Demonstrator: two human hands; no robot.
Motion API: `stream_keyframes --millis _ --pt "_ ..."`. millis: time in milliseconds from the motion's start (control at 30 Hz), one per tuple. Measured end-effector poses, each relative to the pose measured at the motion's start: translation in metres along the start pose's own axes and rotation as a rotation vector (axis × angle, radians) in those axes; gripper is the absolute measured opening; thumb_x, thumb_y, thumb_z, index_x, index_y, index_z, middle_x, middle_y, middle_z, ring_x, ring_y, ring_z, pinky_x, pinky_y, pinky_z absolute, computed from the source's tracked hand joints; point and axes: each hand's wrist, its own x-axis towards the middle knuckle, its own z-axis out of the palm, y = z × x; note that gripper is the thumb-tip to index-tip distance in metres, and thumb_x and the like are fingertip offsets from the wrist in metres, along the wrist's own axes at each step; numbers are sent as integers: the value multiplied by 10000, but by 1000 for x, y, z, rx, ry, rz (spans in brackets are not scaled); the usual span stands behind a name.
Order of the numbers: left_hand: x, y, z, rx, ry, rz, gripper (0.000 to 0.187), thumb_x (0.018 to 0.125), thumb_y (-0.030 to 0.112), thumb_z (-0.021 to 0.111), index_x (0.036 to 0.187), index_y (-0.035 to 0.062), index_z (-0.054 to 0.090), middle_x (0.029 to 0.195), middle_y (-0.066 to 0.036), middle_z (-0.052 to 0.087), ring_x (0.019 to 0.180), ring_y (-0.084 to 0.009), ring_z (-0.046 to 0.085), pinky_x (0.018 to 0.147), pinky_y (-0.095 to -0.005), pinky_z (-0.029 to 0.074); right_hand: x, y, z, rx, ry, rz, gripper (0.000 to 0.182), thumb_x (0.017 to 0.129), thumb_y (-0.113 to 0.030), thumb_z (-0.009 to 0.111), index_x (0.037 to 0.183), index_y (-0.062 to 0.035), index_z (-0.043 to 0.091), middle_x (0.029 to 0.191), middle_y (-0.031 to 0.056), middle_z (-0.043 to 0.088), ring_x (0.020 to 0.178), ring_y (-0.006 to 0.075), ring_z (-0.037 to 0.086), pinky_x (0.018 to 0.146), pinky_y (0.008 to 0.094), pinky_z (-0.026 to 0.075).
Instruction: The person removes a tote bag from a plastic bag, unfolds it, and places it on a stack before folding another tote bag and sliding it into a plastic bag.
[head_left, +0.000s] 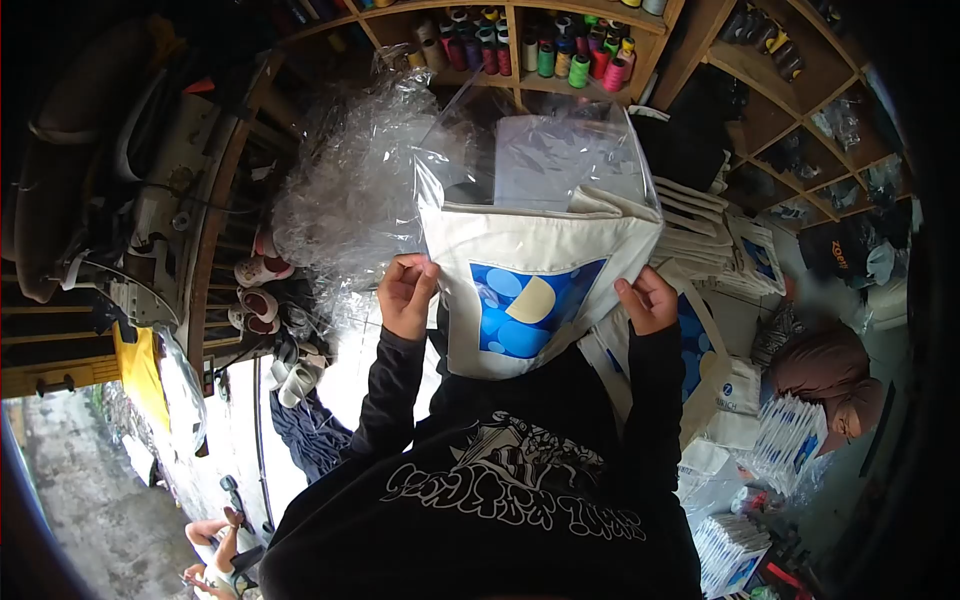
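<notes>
A cream canvas tote bag [455, 300] with a blue printed panel of circles [540, 305] hangs in front of my chest. Clear plastic film [575, 155] stretches beyond its top edge and around its upper corners. My left hand [408, 295] pinches the bag's left side, thumb against the cloth and fingers curled. On the opposite side my right hand [648, 298] grips the edge in the same way. More cream bags [690, 225] lie stacked just beyond my right hand.
A heap of crumpled clear plastic [345, 190] is at the left, near several shoes [262, 310]. Thread spools [579, 70] fill the wooden shelf ahead. Packed bags [780, 445] lie at the right beside a person in brown [825, 370]. Another person's legs [215, 545] show at lower left.
</notes>
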Motion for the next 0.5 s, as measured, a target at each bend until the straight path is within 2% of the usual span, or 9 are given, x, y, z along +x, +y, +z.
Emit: stream_keyframes --millis 33,67,133,233,500 --pt "0 -2 -4 9 -68 18 202 804 48 569 976 2 475 810 -36 576 715 -53 506 628 -172 394 0 2 -1 -2 3 -11 223 794 -63 561 991 38 531 874 44 584 793 61 515 716 190 388" --pt "-1 -4 -5 4 -74 14 202 804 48 569 976 2 475 810 -36 576 715 -53 506 628 -172 394 -1 3 -3 -7 11 -23 192 790 -71 574 952 28 544 822 28 583 755 51 507 684 186 389" --pt "-7 -4 -2 121 -127 -30 237 792 32 579 1004 -17 485 847 -48 592 735 -58 518 679 -182 396 -3 3 -4 -36 1 -4 192 789 -72 574 949 29 544 825 27 583 760 53 509 687 190 391" --pt "-12 -16 -8 91 -222 -41 212 780 -14 569 982 -33 509 888 -70 604 812 -101 551 728 -209 408 -5 17 -12 -87 -61 4 195 783 -81 583 941 28 552 836 30 594 780 63 524 694 212 409" --pt "-27 -27 -22 186 -335 -192 207 772 -41 547 974 -41 500 846 -64 593 768 -97 554 701 -215 421 -19 59 -19 -154 -141 36 154 774 -69 599 900 11 559 803 34 599 749 69 550 658 211 427"
